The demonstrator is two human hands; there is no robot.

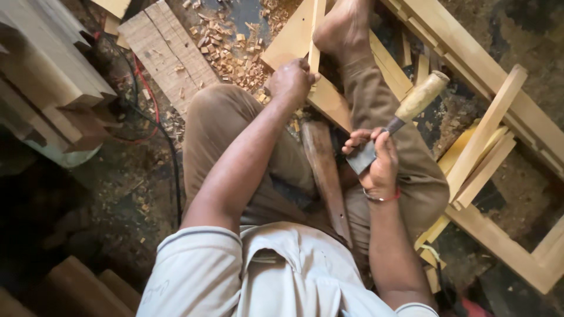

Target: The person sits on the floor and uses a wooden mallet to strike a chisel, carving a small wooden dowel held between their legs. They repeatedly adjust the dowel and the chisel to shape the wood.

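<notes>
**Seated chisel work on a light wooden frame, seen from the head camera**

Head view. The person sits on the floor among pale wood chips (226, 50), one bare foot (343, 26) pressed on a light-coloured flat wooden board (294, 44) to pin it down. The left hand (291, 79) is closed around a narrow pale wooden strip (317, 29) that stands upright against the board's edge, just beside the foot. The right hand (376, 161) is wrapped around the grey steel blade of a chisel with a worn yellowish wooden handle (420, 97); the handle points up and away from the body, and the cutting end is hidden under the fingers. A dark brown wooden batten (326, 176) lies across the lap between the two forearms. To the right rests a rectangular frame of pale timber rails (487, 135); at upper left lies a rough grey plank (167, 50), with a red and black cable (150, 100) trailing beside it.

Judged from this pose, good practice would be to keep the foot's weight on the board so the strip cannot shift, hold the left fingers clear of the blade's line, and bring the chisel edge down away from foot and knee, gripping low on the blade for control.
</notes>
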